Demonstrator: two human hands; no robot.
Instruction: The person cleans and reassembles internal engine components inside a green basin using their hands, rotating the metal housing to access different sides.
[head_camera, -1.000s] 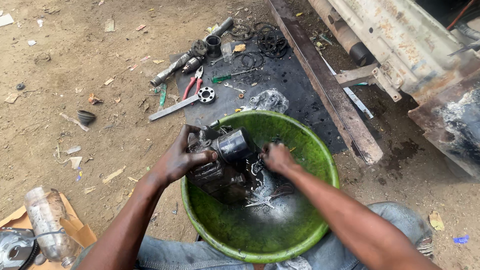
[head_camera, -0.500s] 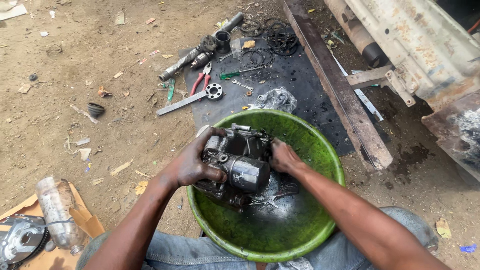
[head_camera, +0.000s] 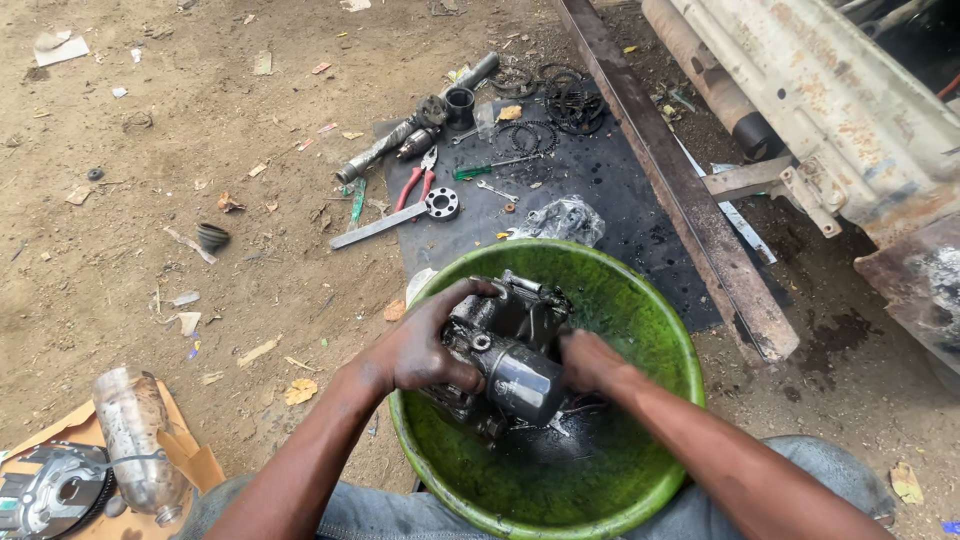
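— Where are you in this?
— Washing: your left hand (head_camera: 425, 350) and right hand (head_camera: 590, 362) each close a grip on the greasy starter motor (head_camera: 505, 360), held over the green basin (head_camera: 640, 300).
— Next?
— I'd judge it needs turning, so keep both grips firm; it looks slippery.

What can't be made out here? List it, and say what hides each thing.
Head view:
- Underside of the dark engine part: hidden by the left hand and right hand.
- Bottom of the green basin: covered by dark liquid.
- Grey metal part: cut off by the frame's corner.
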